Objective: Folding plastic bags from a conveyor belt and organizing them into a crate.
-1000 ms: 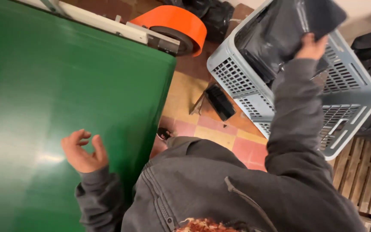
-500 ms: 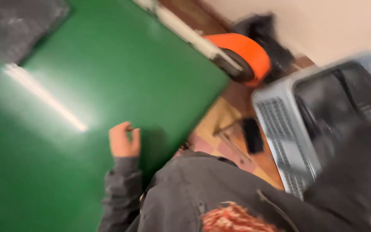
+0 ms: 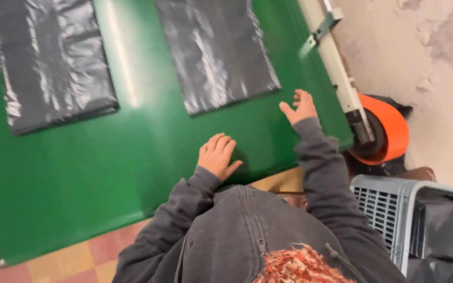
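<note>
My left hand [image 3: 217, 155] lies flat, palm down, on the green table [image 3: 132, 152] near its front edge and holds nothing. My right hand [image 3: 300, 106] hovers over the table with fingers spread, just right of the lower corner of a flat dark plastic bag [image 3: 216, 50]. A second flat dark bag [image 3: 48, 63] lies on the table at the upper left. Both arms wear grey sleeves.
A grey slatted crate [image 3: 389, 209] holding dark bags stands at the lower right. An orange roll [image 3: 386, 131] sits at the table's right end beside a white rail [image 3: 336, 68]. A peeling wall is at the right; checked floor tiles show below the table.
My right hand has left the dark bags in the crate and come over to the table, empty. The view swung left, bringing two flat bags on the table into sight.
</note>
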